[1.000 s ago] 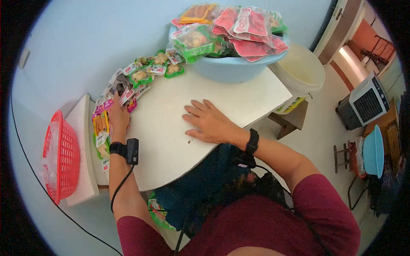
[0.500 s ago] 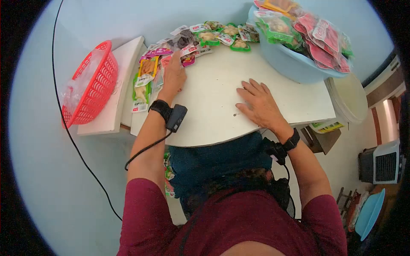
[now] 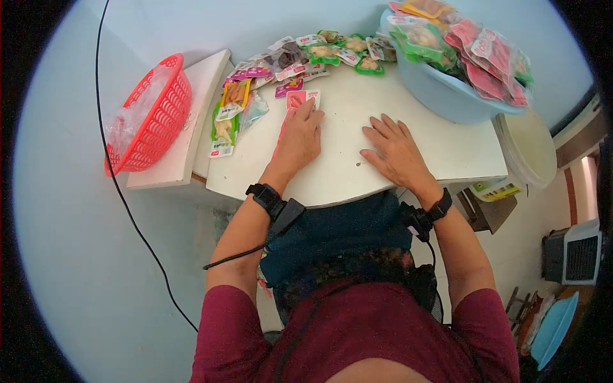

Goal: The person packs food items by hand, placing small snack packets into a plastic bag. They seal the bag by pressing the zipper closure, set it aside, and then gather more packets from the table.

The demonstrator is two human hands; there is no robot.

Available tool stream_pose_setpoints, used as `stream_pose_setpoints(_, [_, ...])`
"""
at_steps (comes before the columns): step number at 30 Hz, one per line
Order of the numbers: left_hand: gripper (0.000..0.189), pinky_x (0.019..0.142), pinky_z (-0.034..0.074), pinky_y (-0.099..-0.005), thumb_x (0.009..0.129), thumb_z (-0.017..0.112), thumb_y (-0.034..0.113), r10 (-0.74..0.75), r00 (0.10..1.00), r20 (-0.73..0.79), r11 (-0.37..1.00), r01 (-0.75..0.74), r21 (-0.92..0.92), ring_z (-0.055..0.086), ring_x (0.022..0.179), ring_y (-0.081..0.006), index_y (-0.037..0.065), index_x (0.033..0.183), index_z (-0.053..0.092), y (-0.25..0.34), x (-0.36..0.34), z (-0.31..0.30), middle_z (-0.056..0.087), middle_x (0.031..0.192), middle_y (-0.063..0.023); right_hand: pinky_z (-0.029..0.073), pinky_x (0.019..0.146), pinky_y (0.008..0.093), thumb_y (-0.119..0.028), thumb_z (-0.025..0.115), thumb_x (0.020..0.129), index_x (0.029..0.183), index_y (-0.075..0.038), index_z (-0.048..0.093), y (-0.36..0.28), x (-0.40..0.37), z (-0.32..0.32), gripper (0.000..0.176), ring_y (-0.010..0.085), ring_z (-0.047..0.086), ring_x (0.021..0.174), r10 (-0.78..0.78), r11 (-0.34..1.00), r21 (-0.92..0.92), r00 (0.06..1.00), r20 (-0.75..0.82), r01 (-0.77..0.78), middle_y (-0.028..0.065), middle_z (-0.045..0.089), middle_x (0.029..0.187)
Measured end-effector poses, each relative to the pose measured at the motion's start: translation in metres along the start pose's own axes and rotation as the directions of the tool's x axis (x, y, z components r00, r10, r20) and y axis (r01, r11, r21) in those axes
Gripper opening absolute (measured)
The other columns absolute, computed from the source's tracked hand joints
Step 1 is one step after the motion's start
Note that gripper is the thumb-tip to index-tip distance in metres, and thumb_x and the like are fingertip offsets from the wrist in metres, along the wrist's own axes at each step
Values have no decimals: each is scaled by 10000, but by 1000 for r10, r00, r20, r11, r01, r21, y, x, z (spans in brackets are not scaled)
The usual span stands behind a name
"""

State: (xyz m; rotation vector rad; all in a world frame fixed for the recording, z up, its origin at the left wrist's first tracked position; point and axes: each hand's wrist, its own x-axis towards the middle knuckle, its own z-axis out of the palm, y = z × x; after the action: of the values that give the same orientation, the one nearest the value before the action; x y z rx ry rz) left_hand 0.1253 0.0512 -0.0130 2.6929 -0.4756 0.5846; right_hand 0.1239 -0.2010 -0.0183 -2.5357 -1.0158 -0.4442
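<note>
Half-open over a red packet (image 3: 295,99), its grip unclear, the left hand (image 3: 300,140) needed light, even pressure; the open, empty right hand (image 3: 397,155) touched the surface (image 3: 341,131).

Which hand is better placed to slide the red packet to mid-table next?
Left, I'd judge. The left hand is on the red packet, while the right hand rests spread on the white tabletop, a gap away.
</note>
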Motion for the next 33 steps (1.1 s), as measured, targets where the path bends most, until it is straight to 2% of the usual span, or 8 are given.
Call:
stream_pose_setpoints(3, [323, 1075, 343, -468, 815, 555, 8, 43, 999, -11, 998, -44, -41, 471, 1215, -393, 14, 1136, 586, 1, -6, -2, 487, 1331, -210, 299, 1075, 537, -361, 583, 890, 1231, -43, 561, 0, -2, -1, 467, 365, 390, 1305, -7, 1000, 7, 1000, -9, 8, 170, 482, 1361])
stream_pose_setpoints(6, [300, 1085, 331, -470, 831, 542, 10, 1, 1000, 25, 994, 1, -106, 464, 1233, -385, 12, 1127, 590, -1, -8, -4, 485, 1344, -208, 301, 1073, 539, -378, 569, 895, 1230, -49, 563, 3, -3, 2, 470, 365, 396, 1301, -7, 1000, 9, 1000, -16, 7, 173, 487, 1355])
stream_pose_setpoints(9, [293, 1084, 336, -454, 838, 535, 18, 30, 999, 43, 999, -28, -33, 463, 1234, -391, 14, 1125, 595, 0, -10, -8, 479, 1356, -214, 306, 1068, 538, -396, 556, 899, 1215, -52, 570, 5, -2, 10, 468, 368, 410, 1289, -19, 1000, 1, 999, -39, 19, 177, 494, 1344])
stream_pose_setpoints(12, [292, 993, 401, -456, 787, 536, -21, 46, 997, -63, 999, -47, -2, 501, 1120, -422, 1, 1072, 595, -2, -13, -2, 521, 1256, -219, 315, 1059, 540, -417, 542, 902, 1187, -53, 583, 8, -5, 11, 464, 371, 431, 1267, -18, 1000, 3, 998, -60, 18, 176, 516, 1311])
stream_pose_setpoints(14, [294, 1004, 388, -461, 799, 535, -15, -31, 999, -9, 999, 31, 16, 491, 1134, -430, -5, 1089, 585, 1, -13, -8, 513, 1268, -230, 318, 1055, 542, -422, 541, 901, 1177, -52, 588, 9, -6, 12, 463, 368, 430, 1267, -17, 1000, 15, 996, -82, 18, 176, 525, 1295])
stream_pose_setpoints(24, [267, 996, 380, -459, 874, 497, 45, 9, 999, -38, 977, -1, 214, 476, 1167, -412, -13, 1121, 579, -3, -17, 0, 474, 1333, -255, 327, 1039, 491, -385, 559, 892, 1109, -31, 596, 4, -9, 0, 417, 334, 445, 1216, 20, 998, 63, 999, -31, -18, 161, 538, 1253])
stream_pose_setpoints(27, [268, 992, 380, -464, 872, 492, 39, 56, 997, -46, 963, -42, 266, 482, 1156, -415, -7, 1121, 578, -4, -16, 1, 477, 1328, -256, 335, 1030, 491, -383, 564, 887, 1067, -27, 605, 5, -10, 7, 401, 330, 453, 1202, 19, 999, 37, 996, -85, -16, 161, 545, 1227])
stream_pose_setpoints(33, [294, 1054, 347, -461, 895, 475, 59, -53, 999, -5, 974, 53, 222, 455, 1224, -425, -11, 1161, 580, 2, -15, -3, 480, 1336, -267, 368, 971, 484, -404, 562, 881, 933, -30, 639, 5, -10, 10, 386, 317, 496, 1100, -39, 999, 0, 963, -268, 40, 141, 590, 1085])
